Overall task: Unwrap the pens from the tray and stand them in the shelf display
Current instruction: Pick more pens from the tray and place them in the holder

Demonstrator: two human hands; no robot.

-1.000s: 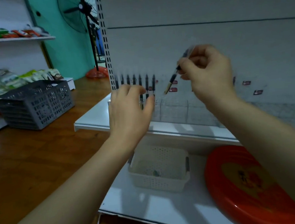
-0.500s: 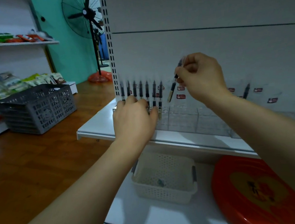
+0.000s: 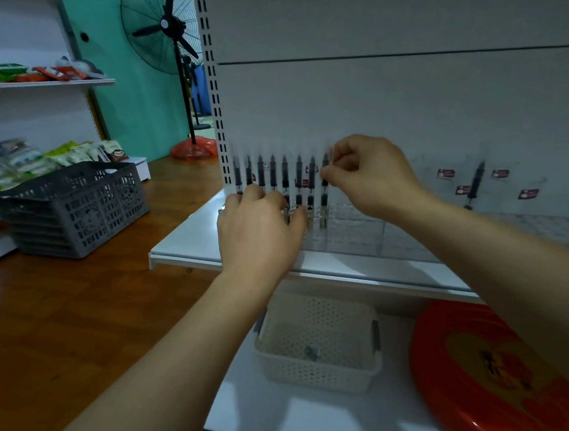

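The upper shelf point(image 3: 189, 244) carries a clear display point(image 3: 357, 233) by the fingers point(image 3: 332, 173); below them, the lower shelf point(image 3: 311, 419) holds a basket point(image 3: 319, 377) and red tray point(image 3: 463, 388).

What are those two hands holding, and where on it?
The right hand pinches a pen near its top. The left hand rests against the clear display, gripping nothing visible.

A row of pens point(image 3: 285, 177) stands upright at the left end of the upper shelf point(image 3: 189, 244), against the back panel; a lone pen point(image 3: 475, 183) stands well to their right. Below, on the lower shelf point(image 3: 294, 420), a perforated basket point(image 3: 319, 374) sits left of a round tray point(image 3: 462, 371). A crate point(image 3: 72, 208) rests on the floor point(image 3: 44, 322) to the left, a fan point(image 3: 170, 26) behind.
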